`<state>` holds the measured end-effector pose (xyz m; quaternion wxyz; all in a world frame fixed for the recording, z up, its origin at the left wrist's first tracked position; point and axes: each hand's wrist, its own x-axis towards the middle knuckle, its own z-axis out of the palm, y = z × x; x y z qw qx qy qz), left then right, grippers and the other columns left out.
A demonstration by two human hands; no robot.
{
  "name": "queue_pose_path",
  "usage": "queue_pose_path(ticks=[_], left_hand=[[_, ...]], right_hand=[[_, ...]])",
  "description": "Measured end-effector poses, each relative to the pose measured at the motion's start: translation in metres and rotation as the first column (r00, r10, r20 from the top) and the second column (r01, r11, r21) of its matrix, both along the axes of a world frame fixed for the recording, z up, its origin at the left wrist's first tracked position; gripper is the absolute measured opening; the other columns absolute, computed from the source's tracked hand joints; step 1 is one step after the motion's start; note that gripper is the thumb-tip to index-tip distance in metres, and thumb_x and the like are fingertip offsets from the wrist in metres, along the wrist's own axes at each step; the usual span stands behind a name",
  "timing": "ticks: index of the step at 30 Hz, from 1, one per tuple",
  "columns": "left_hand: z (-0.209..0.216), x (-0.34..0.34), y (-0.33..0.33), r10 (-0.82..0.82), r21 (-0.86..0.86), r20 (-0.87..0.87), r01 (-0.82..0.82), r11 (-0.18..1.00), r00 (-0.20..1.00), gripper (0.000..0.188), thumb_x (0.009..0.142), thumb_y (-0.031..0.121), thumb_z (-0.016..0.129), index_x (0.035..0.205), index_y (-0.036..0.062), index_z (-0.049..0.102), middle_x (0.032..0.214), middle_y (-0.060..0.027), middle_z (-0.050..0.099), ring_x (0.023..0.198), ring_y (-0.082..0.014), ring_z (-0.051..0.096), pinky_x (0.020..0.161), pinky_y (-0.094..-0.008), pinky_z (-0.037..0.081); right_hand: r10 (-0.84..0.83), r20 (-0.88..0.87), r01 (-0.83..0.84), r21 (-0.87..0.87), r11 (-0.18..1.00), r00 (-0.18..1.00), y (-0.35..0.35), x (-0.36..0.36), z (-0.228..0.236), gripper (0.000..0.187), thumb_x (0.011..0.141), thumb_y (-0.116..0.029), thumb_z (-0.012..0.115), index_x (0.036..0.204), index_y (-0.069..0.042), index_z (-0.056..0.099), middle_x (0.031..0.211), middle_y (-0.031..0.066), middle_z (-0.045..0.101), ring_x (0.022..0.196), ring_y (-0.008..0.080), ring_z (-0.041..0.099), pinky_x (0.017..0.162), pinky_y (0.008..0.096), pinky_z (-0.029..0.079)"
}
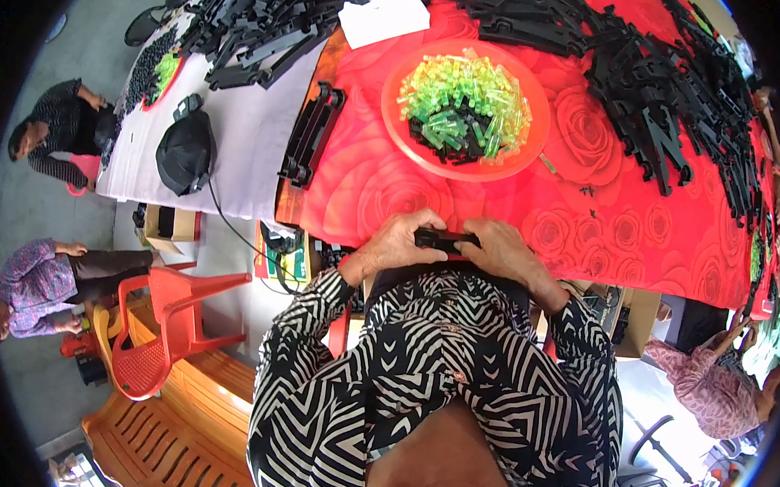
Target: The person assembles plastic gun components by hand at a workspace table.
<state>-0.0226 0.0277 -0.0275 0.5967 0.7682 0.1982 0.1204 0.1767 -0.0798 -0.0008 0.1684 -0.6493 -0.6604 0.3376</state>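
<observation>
A black plastic piece (447,240) is held between my two hands, close to my body at the table's near edge. My left hand (405,241) has its fingers wrapped round one end. At the other end, my right hand (501,251) is closed on the same piece. My fingers hide much of its shape. Just beyond my hands stands a round red-orange tray (537,128) holding small yellow-green clear pieces (467,77) and several small black parts (477,136). One long black plastic piece (312,136) lies apart, to the left of the tray.
Heaps of long black pieces (649,89) cover the far and right parts of the red tablecloth (392,187). A white paper (384,19) lies at the back. Left are a black cap (185,152) with a cord, a red chair (173,321), a wooden bench (173,425) and other people.
</observation>
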Motion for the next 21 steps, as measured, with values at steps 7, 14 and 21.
queue_pose_path(ticks=[7, 14, 21], left_hand=[[0.007, 0.004, 0.001, 0.008, 0.127, -0.028, -0.005, 0.992, 1.0, 0.039, 0.069, 0.007, 0.08, 0.102, 0.0024, 0.06, 0.088, -0.0038, 0.063, 0.078, -0.0114, 0.062, 0.071, -0.0272, 0.05], [0.003, 0.004, -0.002, 0.021, 0.198, 0.032, -0.027, 0.98, 0.999, 0.04, 0.067, 0.007, 0.082, 0.101, 0.0027, 0.061, 0.088, -0.0065, 0.064, 0.081, -0.0161, 0.065, 0.073, -0.0296, 0.052], [0.004, 0.004, -0.004, 0.033, 0.208, 0.031, -0.039, 0.977, 0.999, 0.039, 0.066, 0.008, 0.081, 0.099, 0.003, 0.061, 0.088, -0.0071, 0.064, 0.079, -0.0174, 0.065, 0.072, -0.03, 0.052]], right_hand=[[-0.156, -0.015, 0.155, -0.049, 0.987, 0.988, 0.0, -0.006, -0.001, 0.031, 0.076, -0.028, 0.065, 0.088, 0.0, 0.062, 0.081, 0.0233, 0.064, 0.085, 0.0426, 0.062, 0.076, 0.0512, 0.047], [-0.11, 0.018, 0.111, -0.048, 0.993, 0.994, -0.001, -0.007, -0.009, 0.031, 0.075, -0.028, 0.061, 0.09, -0.001, 0.06, 0.085, 0.0215, 0.064, 0.088, 0.0402, 0.059, 0.076, 0.0507, 0.045], [-0.104, 0.059, 0.107, -0.049, 0.993, 0.993, -0.002, -0.011, -0.013, 0.032, 0.076, -0.027, 0.059, 0.092, 0.0, 0.058, 0.095, 0.0218, 0.062, 0.094, 0.0402, 0.056, 0.08, 0.0503, 0.041]])
